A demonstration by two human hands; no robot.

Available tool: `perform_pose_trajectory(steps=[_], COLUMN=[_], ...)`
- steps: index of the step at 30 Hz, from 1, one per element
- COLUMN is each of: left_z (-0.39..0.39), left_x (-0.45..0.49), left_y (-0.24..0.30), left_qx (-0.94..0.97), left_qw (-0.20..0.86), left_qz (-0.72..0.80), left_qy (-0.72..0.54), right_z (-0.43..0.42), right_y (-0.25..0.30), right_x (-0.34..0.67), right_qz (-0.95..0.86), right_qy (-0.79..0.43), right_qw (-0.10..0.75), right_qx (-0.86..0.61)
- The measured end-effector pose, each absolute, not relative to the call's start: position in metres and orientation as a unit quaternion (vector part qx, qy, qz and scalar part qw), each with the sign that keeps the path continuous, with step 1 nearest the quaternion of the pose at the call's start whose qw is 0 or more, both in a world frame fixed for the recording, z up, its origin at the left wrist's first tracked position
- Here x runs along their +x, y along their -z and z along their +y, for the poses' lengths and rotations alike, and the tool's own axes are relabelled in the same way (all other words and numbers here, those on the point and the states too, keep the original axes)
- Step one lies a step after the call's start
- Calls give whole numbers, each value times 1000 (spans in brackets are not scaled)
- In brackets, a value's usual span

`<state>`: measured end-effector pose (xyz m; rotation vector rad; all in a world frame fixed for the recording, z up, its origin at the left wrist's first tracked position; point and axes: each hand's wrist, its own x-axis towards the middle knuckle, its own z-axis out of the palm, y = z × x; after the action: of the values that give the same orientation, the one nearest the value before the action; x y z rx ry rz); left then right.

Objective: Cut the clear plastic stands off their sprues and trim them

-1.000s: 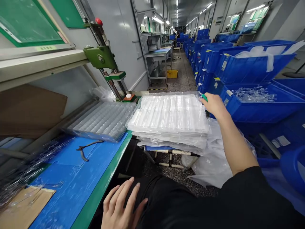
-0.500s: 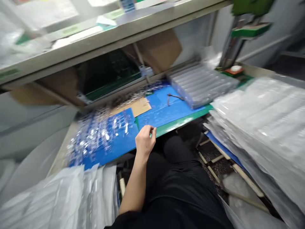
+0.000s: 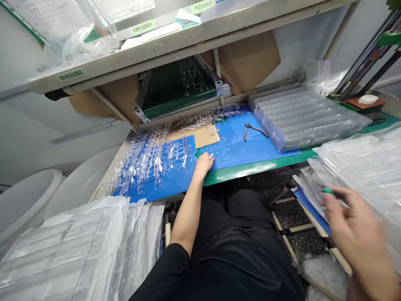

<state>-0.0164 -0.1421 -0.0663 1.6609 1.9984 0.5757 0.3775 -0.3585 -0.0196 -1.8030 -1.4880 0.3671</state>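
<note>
My left hand [image 3: 203, 164] rests at the front edge of a blue work mat [image 3: 247, 152], with its fingers gathered. A small clear plastic piece [image 3: 211, 155] lies at the fingertips; I cannot tell whether it is held. To the left is a heap of clear moulded plastic pieces [image 3: 150, 161]. Blurred at the right, my right hand [image 3: 354, 221] is shut on a green-handled tool [image 3: 328, 191], whose tip is hidden. It is beside a stack of clear plastic trays [image 3: 360, 163]. A pair of side cutters [image 3: 254, 130] lies on the mat.
Further clear trays [image 3: 303, 117] stand on the bench's back right, and a cardboard sheet [image 3: 197, 136] lies behind the heap. A shelf [image 3: 156, 44] overhangs the bench. Bagged clear trays [image 3: 78, 246] fill the lower left, beside white bins [image 3: 25, 200].
My view has swung left from the aisle to the bench. My left hand has moved from my thigh onto the mat. My right hand has left the top of the tray stack and dropped lower.
</note>
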Motion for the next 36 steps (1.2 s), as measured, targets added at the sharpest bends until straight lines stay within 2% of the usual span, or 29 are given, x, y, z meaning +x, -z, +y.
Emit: perform_pose_trajectory(steps=[3,7,13,19,25,36], left_z=[-183,-249,-289,-305,-301,-299], left_x=[-17,-19,-21,-28,-28,-35], left_y=[67,68,60,59,67,69], left_qx=[647,686,787,735,752,745], left_qw=[284,316,211,241,189,185], left_qz=[654,538,347,381,370,381], left_qy=[-268,-374,-464,-507,-511,-515], right_z=[-334,-314,-296,-288,-290,-289], right_y=[21,14,4,8,8,16], right_x=[330,281,248,235,227,217], right_qz=[-650,-745,-804,-826,-847,-861], right_qy=[-222,-254,-285,-281,-272,-288], right_qw=[372,353,318,305,277,241], right_qx=[-625,-505,-414,-382,-364,-342])
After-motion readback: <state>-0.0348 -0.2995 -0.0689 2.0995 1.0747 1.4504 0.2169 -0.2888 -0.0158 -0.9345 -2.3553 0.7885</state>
